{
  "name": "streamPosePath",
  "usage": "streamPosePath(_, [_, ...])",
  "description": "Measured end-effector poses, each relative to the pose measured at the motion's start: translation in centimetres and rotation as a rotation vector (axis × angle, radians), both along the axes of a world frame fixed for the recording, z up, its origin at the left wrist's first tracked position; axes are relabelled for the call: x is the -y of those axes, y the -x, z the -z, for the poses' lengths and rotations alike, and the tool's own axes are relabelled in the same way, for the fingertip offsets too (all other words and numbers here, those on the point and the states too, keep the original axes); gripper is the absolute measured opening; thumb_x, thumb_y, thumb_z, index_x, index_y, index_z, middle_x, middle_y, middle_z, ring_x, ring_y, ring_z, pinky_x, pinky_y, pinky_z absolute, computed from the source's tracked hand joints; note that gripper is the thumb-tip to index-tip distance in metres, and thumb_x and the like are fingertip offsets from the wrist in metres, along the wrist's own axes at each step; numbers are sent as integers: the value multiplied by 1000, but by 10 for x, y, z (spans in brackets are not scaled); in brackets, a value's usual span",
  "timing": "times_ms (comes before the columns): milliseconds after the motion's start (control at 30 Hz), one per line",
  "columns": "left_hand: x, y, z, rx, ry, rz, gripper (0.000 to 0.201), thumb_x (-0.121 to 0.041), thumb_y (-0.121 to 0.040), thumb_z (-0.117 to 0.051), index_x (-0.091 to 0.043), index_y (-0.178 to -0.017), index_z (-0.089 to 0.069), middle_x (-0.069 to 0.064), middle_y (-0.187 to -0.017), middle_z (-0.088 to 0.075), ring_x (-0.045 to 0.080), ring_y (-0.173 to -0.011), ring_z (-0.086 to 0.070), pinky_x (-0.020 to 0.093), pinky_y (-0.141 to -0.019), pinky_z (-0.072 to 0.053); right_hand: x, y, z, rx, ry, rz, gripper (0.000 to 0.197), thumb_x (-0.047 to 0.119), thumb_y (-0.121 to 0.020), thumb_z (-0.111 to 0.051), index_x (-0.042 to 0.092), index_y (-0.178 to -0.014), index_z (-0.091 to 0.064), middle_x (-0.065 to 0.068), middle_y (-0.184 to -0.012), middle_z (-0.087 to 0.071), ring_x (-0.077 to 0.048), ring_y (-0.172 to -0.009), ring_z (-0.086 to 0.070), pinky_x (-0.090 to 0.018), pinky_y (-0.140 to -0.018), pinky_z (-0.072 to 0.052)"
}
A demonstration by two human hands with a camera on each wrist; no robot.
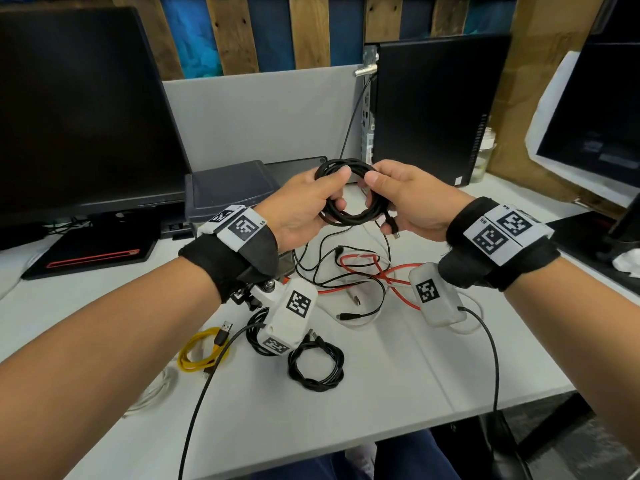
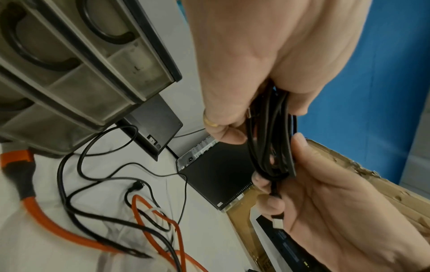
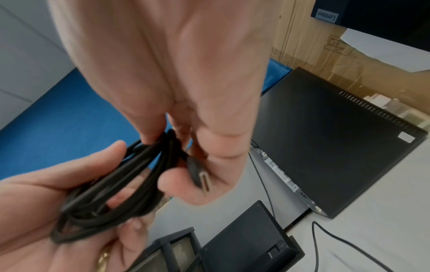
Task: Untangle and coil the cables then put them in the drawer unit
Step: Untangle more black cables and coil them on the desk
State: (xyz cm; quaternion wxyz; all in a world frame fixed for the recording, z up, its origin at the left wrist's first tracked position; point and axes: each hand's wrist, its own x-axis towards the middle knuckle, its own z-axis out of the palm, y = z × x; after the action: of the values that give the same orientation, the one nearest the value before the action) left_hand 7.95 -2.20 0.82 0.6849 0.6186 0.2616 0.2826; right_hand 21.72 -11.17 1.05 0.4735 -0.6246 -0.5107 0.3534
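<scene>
A coiled black cable [image 1: 349, 194] [image 2: 271, 139] [image 3: 121, 184] is held above the white desk [image 1: 398, 368] by both hands. My left hand [image 1: 311, 202] grips the coil's left side, thumb on top. My right hand [image 1: 398, 199] pinches the right side, and the cable's plug end [image 1: 391, 225] [image 3: 200, 176] sticks out under its fingers. Below lies a tangle of red cable [image 1: 388, 275] [image 2: 151, 226], thin black cable [image 1: 332, 268] and white cable. The grey drawer unit [image 1: 228, 192] [image 2: 76, 60] stands behind my left hand.
A coiled yellow cable [image 1: 204, 351] and a coiled black cable [image 1: 317, 367] lie near the desk's front. A monitor [image 1: 79, 109] stands at left, a black PC tower [image 1: 433, 109] behind, a second monitor at right. A black and red laptop [image 1: 90, 252] lies at left.
</scene>
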Motion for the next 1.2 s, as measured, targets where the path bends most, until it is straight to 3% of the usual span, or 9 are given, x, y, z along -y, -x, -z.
streamPosePath(167, [-1,3,-8,29,86,-70,34,-45,-96,-46,-18,-74,-43,-5,-60,-29,7,-52,-31,17,-54,-36,2,-10,3,-211,-51,-51,35,0,-94,-33,-1,-112,-63,-7,-80,-54,-12,-65,-48,-23,-57,-39])
streamPosePath(300, [-3,5,-11,74,134,-74,37,-48,-94,-46,-19,-73,-41,-6,-61,-29,6,-51,-26,15,-48,-34,2,-14,7,54,-93,-57,22,-2,-95,-49,-4,-108,-66,-6,-71,-58,-6,-59,-53,-17,-55,-46])
streamPosePath(467, [3,9,-9,-8,118,28,39,-50,-93,-45,-18,-73,-42,-7,-57,-31,6,-48,-26,15,-45,-37,-8,-27,5,382,-155,197,15,6,-94,-55,9,-94,-70,-2,-74,-65,-4,-63,-60,-15,-60,-52])
streamPosePath(567, [9,6,0,-182,-42,97,38,-48,-95,-44,-18,-73,-38,-7,-54,-28,9,-48,-27,21,-55,-45,-13,-38,1,379,-190,309,15,8,-95,-53,13,-96,-67,1,-76,-64,-8,-70,-63,-17,-65,-52])
streamPosePath(700, [3,3,8,-410,-396,-38,39,-49,-95,-45,-14,-78,-47,0,-58,-37,18,-55,-43,40,-69,-53,-10,-40,3,418,-150,356,10,16,-91,-61,21,-87,-68,6,-79,-65,-6,-76,-61,-22,-72,-49])
streamPosePath(800, [-6,4,11,-578,-649,-137,47,-52,-95,-41,-13,-69,-45,3,-62,-45,23,-63,-50,34,-65,-45,-5,-36,6,459,-54,320,6,21,-88,-66,20,-84,-70,11,-81,-63,-2,-78,-56,-25,-76,-43])
streamPosePath(933, [-15,2,16,-673,-779,-191,47,-50,-98,-36,-15,-68,-43,1,-67,-45,16,-62,-43,30,-58,-36,-2,-26,8,366,47,197,13,24,-85,-70,12,-88,-73,7,-85,-65,-7,-77,-57,-23,-66,-46])
streamPosePath(1033, [-18,0,18,-695,-769,-205,48,-51,-98,-33,-14,-70,-44,1,-69,-47,16,-63,-44,29,-58,-36,-3,-18,7,76,61,101,24,18,-83,-71,-1,-98,-68,-2,-77,-59,-12,-64,-52,-20,-55,-48])
streamPosePath(1200, [-19,-5,20,-620,-633,-192,53,-55,-97,-31,-10,-84,-56,5,-78,-54,24,-83,-57,34,-74,-44,-4,-13,6,-175,56,23,26,11,-79,-72,-1,-102,-66,-10,-77,-56,-17,-68,-53,-26,-62,-57])
